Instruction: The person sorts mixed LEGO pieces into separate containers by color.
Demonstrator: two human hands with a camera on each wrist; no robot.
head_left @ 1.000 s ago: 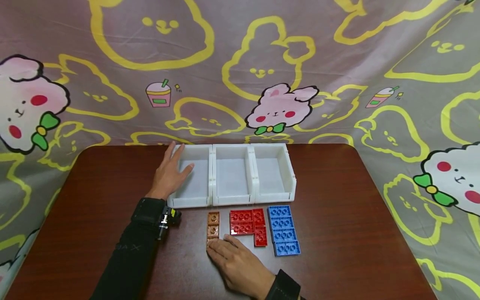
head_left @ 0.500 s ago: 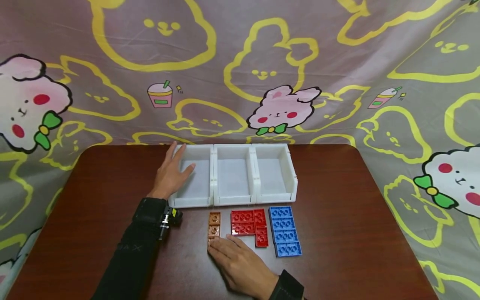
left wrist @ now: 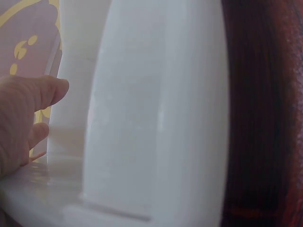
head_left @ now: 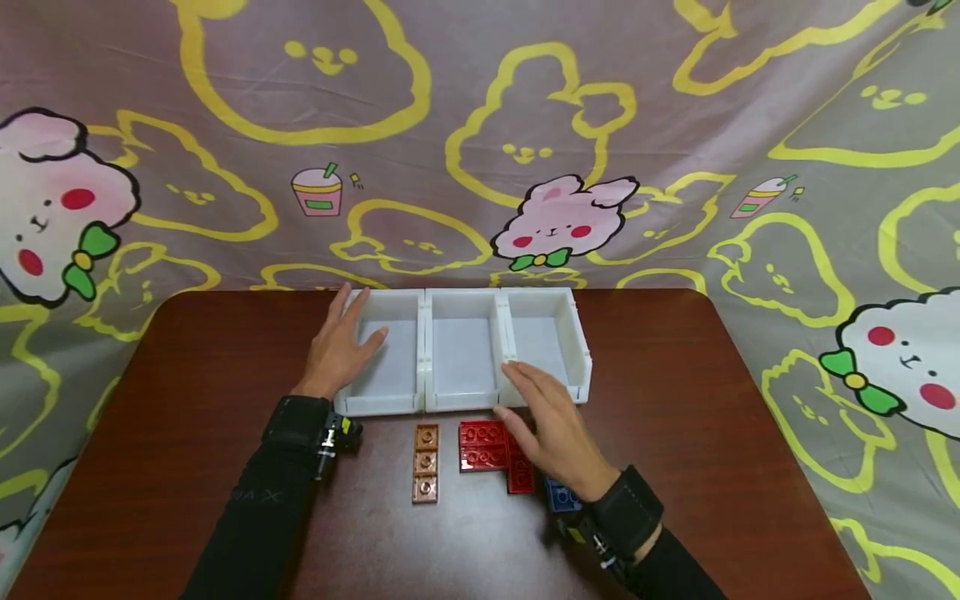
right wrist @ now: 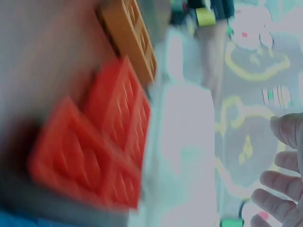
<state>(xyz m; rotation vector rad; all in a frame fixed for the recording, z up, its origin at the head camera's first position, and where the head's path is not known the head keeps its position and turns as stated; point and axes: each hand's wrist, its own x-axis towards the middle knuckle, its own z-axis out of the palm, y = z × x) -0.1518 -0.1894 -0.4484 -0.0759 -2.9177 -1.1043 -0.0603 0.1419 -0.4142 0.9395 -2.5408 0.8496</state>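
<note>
Three joined white bins [head_left: 465, 404] stand on the table. My left hand [head_left: 340, 350] rests at the outer wall of the left bin, fingers spread and thumb over its inside; the left wrist view shows it beside a white wall [left wrist: 156, 113]. Over the front of the right bin hovers my right hand [head_left: 558, 433], fingers extended, holding nothing. Beneath it lie red toy building bricks [head_left: 482, 446], hollow side up, and blue bricks [head_left: 562, 497], mostly hidden by the hand and wrist. A column of three brown bricks [head_left: 425, 462] lies to the left of the red ones.
The brown wooden table [head_left: 660, 375] extends around the bins and bricks. Behind it hangs a patterned curtain [head_left: 420, 175] with yellow outlines and cartoon rabbits. Dark cuffs with small cameras sit on both wrists.
My right hand has lifted off the lowest brown brick and moved up and right, over the red and blue bricks toward the right bin. The left hand has stayed in place.
</note>
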